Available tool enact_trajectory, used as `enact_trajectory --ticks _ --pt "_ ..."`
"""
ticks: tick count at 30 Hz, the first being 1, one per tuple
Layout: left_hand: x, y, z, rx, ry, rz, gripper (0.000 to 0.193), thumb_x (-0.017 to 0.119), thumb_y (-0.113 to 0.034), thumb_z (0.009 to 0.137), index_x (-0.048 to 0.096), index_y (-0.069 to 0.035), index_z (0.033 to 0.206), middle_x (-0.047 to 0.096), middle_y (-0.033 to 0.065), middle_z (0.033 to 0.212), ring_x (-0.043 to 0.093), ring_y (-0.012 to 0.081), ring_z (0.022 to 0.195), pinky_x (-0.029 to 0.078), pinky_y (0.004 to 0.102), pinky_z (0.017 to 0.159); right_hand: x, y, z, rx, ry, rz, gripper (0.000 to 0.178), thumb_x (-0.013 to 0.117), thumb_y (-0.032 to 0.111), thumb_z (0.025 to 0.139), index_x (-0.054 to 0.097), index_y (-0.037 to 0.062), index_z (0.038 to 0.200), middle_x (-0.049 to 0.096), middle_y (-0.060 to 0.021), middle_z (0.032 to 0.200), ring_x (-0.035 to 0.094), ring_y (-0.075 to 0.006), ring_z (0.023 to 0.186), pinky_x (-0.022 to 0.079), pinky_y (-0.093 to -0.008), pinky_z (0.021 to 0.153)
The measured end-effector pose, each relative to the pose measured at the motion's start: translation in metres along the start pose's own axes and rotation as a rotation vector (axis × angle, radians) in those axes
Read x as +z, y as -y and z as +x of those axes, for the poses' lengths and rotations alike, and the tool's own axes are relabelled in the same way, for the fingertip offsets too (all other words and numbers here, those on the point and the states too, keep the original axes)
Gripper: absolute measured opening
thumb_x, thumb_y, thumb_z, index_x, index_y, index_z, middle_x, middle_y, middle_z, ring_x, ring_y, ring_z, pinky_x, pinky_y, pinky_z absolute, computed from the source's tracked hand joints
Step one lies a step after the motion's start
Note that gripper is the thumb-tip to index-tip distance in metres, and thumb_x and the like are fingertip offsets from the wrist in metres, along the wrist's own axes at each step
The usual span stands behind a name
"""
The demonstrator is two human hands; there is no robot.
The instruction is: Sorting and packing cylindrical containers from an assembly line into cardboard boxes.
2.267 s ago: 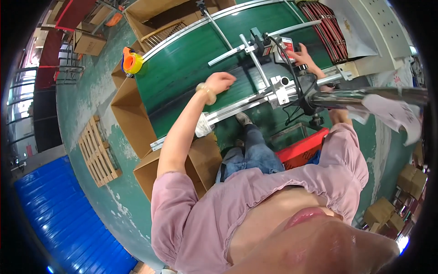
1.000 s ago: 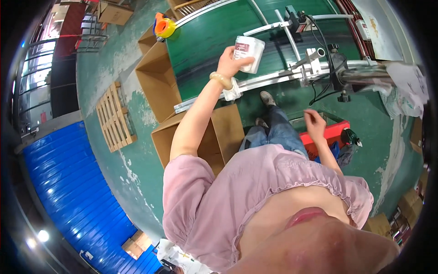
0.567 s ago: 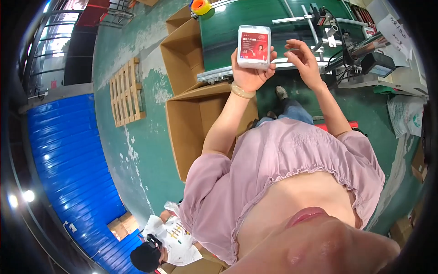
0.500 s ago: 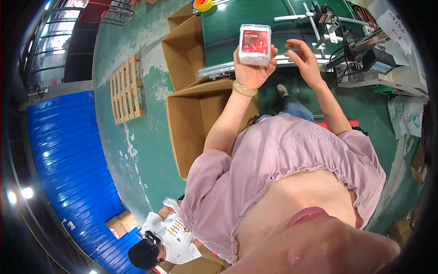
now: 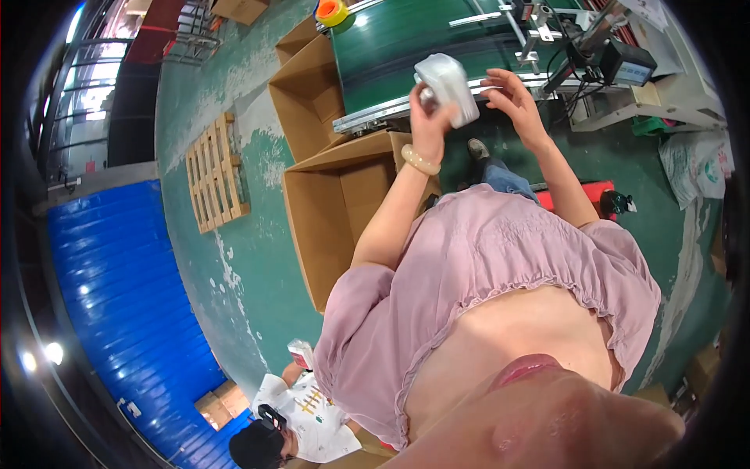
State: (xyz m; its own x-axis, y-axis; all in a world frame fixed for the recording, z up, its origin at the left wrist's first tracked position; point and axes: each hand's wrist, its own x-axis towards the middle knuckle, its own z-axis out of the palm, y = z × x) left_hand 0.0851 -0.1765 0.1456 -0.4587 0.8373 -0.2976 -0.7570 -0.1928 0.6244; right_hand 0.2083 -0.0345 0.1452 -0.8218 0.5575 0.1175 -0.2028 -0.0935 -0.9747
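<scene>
A small white plastic box (image 5: 455,87), a little smeared by motion, is held tilted over the near edge of the green conveyor belt (image 5: 398,59). My left hand (image 5: 430,119), with a pale bangle at the wrist, grips it from below and the left. The label that it carries is turned out of sight. Close to the right side of the box, my right hand (image 5: 517,105) is raised with fingers apart, holding nothing and not touching the box.
Open cardboard boxes (image 5: 344,211) stand left of me beside the conveyor. Rolls of tape (image 5: 331,12) lie at its far left corner. A metal frame with a small display unit (image 5: 627,64) is on the right. A co-worker (image 5: 301,414) sits behind left; a wooden pallet (image 5: 216,173) lies beyond.
My left hand has turned the box over, so its red label no longer shows and a plain white side does. My right hand stays raised beside it, fingers spread.
</scene>
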Motion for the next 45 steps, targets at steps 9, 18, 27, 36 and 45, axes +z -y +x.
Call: enact_trajectory --ticks 9,18,27,36,45 --pt "0.008 0.007 -0.010 1.179 0.050 1.586 0.081 0.079 -0.017 0.053 0.039 -0.004 0.122 0.043 0.0154 0.120 0.042 0.0353 0.109 0.038 0.0418 0.090 -0.009 0.022 -0.019 -0.026 0.091 -0.175 0.069 0.072 0.018 0.070 0.037 0.0087 0.129 0.049 -0.0103 0.114 0.050 -0.0172 0.102 0.042 -0.0296 0.085" --pt "-0.029 0.014 0.096 0.656 -0.161 1.412 0.045 0.070 -0.023 0.070 0.054 -0.006 0.109 0.054 0.0133 0.107 0.051 0.0277 0.099 0.042 0.0349 0.087 -0.077 -0.014 -0.059 0.234 -0.242 -0.297 0.059 0.071 0.016 0.072 0.042 0.0058 0.123 0.055 -0.0080 0.102 0.053 -0.0150 0.095 0.041 -0.0283 0.084" --pt "-0.009 0.020 0.248 0.299 -0.073 1.396 0.052 0.070 -0.032 0.067 0.053 -0.003 0.107 0.054 0.0164 0.107 0.050 0.0318 0.103 0.041 0.0389 0.088 -0.104 -0.029 -0.082 0.359 -0.311 -0.345 0.056 0.069 0.015 0.070 0.044 0.0047 0.119 0.053 -0.0056 0.098 0.050 -0.0126 0.090 0.040 -0.0256 0.081" --pt "-0.013 0.064 0.301 0.304 -0.180 1.707 0.065 0.075 -0.035 0.059 0.051 -0.004 0.111 0.059 0.0158 0.103 0.056 0.0323 0.096 0.044 0.0383 0.085 -0.105 -0.040 -0.052 0.384 -0.211 -0.268 0.056 0.065 0.009 0.068 0.043 0.0065 0.120 0.051 -0.0030 0.099 0.049 -0.0119 0.089 0.039 -0.0237 0.081" --pt "-0.041 -0.062 0.208 -0.013 -0.032 1.517 0.057 0.067 -0.032 0.067 0.053 -0.001 0.112 0.062 0.0119 0.103 0.061 0.0253 0.090 0.047 0.0346 0.081 -0.099 -0.088 0.000 0.403 -0.073 0.162 0.040 0.051 0.012 0.077 0.045 0.0072 0.117 0.049 -0.0019 0.099 0.049 -0.0105 0.088 0.040 -0.0227 0.077"
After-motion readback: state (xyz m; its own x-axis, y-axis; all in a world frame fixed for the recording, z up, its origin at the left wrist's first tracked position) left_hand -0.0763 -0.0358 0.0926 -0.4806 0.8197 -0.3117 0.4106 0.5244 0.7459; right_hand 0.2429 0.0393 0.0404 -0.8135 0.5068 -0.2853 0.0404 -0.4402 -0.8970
